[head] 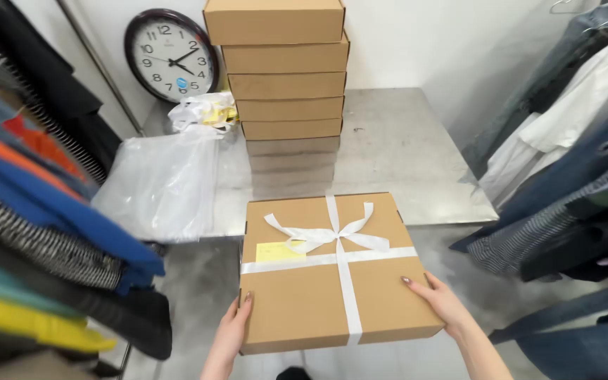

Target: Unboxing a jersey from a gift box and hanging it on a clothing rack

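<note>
**Ribboned box held at the near edge of the desk**

You have a flat brown cardboard box (332,271) between your hands, its far edge over the near edge of the steel desk (416,148) and the rest of it out over the floor toward you. Your left hand (233,331) grips the near left side of the box, thumb on the lid and fingers hidden beneath. Your right hand (441,302) clasps the near right side, fingers laid along the box's right edge. Both hands are closed onto the box and carry it roughly level.

A white ribbon (339,246) crosses the lid both ways and is tied in a bow near the far edge of the lid. A pale yellow card (279,251) is tucked under the crosswise band, left of the bow.

Further back on the desk, a stack of plain brown boxes (286,70) stands near the far edge, well apart from the one you hold. Left of the stack lies a clear plastic bag (163,183), draped over the desk's left edge, with a crumpled white bag (202,111) behind it. A round wall clock (172,55) leans at the far left corner. Hanging clothes (43,211) crowd in on your left, and more garments (578,162) on your right
</note>
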